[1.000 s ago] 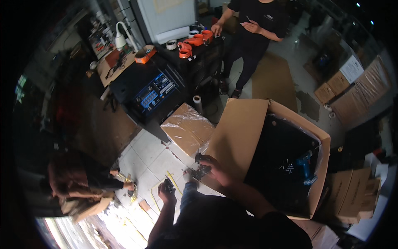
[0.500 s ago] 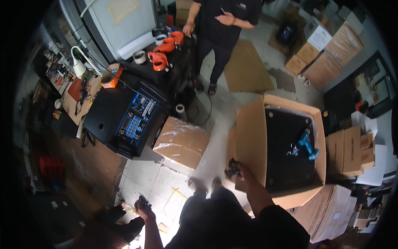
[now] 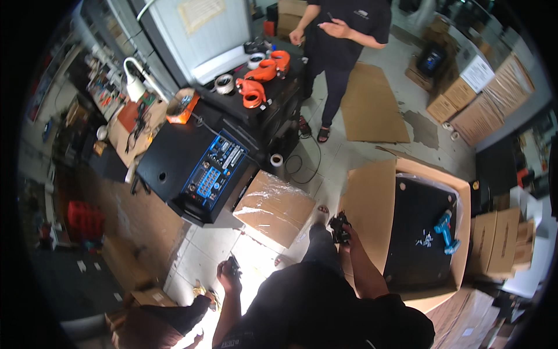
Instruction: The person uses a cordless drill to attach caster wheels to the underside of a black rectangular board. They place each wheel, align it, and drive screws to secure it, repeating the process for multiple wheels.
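**Hands off the floor, both now carry small dark parts**

You stand upright now; a second ago you were bent low over the floor tiles at lower left of the frame. The view has swung up and takes in more of the room.

Your right hand (image 3: pixel 343 232), centre of frame, is closed around a small black part (image 3: pixel 337 225). It sits at the left edge of the open carton (image 3: pixel 372 198), just beside the cardboard flap. Earlier it was lower, over the tiles. Fingers curled tight on the part; exact kind too small to tell.

Your left hand (image 3: pixel 228 274), lower centre-left, is closed on another small dark piece (image 3: pixel 233 264), held up over the bright tiles. The grip looks firm.

Inside the carton lies a black panel (image 3: pixel 418 232) with a blue drill (image 3: pixel 446 228) and a few loose screws (image 3: pixel 424 238) on it, right of centre.

My read: the parts have come up off the floor and now sit near the carton, the right one closest.

A wrapped box (image 3: pixel 273 206) lies centre-left, a black amplifier (image 3: pixel 197 174) above it. Another person (image 3: pixel 343 35) stands at top centre, hands raised.
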`<state>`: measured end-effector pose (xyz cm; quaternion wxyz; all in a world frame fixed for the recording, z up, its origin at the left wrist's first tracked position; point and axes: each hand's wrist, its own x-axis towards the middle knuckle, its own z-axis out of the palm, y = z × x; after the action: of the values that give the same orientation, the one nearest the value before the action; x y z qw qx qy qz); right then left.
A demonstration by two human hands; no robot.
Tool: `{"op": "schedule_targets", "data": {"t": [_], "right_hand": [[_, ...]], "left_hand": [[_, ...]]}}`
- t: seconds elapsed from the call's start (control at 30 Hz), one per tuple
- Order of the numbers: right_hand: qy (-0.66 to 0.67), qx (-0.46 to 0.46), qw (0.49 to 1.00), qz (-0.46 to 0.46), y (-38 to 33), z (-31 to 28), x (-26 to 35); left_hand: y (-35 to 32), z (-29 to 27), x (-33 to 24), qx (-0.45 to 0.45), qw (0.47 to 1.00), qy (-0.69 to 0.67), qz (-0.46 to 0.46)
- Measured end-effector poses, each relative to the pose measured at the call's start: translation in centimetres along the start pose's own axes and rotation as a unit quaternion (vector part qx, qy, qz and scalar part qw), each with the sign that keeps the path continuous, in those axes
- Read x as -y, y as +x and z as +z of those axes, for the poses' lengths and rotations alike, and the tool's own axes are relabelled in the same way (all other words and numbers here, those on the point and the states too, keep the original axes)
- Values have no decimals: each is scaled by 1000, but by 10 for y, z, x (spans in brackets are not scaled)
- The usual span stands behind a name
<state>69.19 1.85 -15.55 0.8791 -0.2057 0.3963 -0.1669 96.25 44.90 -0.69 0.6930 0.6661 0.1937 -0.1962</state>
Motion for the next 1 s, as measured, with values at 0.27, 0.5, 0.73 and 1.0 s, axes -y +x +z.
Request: {"op": "schedule_targets", "data": {"t": [0.27, 0.5, 0.73, 1.0], "right_hand": [[-96, 135, 982, 91, 141, 136, 117], [-189, 199, 953, 127, 218, 200, 158], [-295, 181, 930, 126, 251, 231, 151], [-467, 262, 843, -49, 237, 273, 100]], "left_hand": [[42, 104, 48, -79, 996, 16, 27], [11, 239, -14, -132, 985, -84, -77], [37, 234, -24, -178, 974, -65, -121], [151, 181, -40, -74, 987, -57, -127]]}}
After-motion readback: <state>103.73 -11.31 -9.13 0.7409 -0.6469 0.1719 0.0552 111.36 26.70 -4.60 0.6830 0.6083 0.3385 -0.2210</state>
